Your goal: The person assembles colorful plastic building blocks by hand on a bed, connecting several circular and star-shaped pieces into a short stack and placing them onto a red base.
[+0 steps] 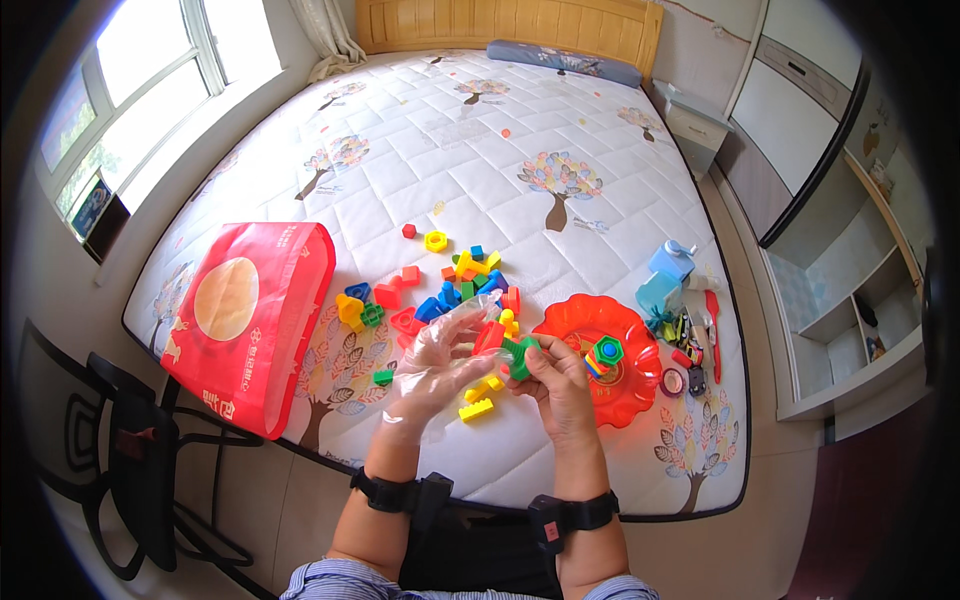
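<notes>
Holding green piece (pixel 520 352) in right hand (pixel 564 388), red piece (pixel 489 338) in gloved left hand (pixel 430 362), both partly covered, join unclear

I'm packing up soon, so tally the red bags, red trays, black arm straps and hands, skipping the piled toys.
Bag: 1
Tray: 1
Straps: 2
Hands: 2 (left hand, right hand)
Total: 6
</notes>
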{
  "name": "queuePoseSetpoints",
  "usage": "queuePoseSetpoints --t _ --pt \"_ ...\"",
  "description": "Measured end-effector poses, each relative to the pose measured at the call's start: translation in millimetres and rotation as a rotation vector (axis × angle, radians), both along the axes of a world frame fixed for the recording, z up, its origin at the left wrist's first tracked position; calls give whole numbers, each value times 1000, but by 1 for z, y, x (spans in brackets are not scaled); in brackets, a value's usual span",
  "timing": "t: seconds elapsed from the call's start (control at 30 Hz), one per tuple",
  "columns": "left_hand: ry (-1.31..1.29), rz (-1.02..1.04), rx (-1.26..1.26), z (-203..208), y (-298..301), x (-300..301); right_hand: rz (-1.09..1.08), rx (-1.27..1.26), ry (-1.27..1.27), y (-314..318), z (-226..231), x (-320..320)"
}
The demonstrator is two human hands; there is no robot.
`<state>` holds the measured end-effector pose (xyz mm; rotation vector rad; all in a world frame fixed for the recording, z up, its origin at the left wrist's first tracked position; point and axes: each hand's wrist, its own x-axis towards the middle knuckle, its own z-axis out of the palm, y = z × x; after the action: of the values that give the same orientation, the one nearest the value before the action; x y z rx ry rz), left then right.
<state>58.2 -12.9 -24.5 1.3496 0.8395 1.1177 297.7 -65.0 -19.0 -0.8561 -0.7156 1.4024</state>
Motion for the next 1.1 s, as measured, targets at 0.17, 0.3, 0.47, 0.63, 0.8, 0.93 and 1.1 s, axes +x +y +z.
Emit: queuePoseSetpoints --t 0.17,0.3,0.47,0.63,0.8,0.93,1.1 --pt "318 123 140 -15 15 -17 50 -64 162 2 7 -4" --pt "189 260 73 -6 14 -14 30 -44 136 0 4 -3" --pt "177 146 31 12 -2 0 -65 59 -142 -2 -1 -13" --pt "-77 21 -81 -6 0 -7 -49 70 -197 0 -2 -15" --pt "-139 -51 -76 -1 -4 -4 13 -41 2 0 -3 -2" --pt "-166 -40 -148 10 -3 -6 16 -6 -37 0 -2 -2" --pt "90 -159 33 26 -2 -24 50 58 -129 2 -3 0"
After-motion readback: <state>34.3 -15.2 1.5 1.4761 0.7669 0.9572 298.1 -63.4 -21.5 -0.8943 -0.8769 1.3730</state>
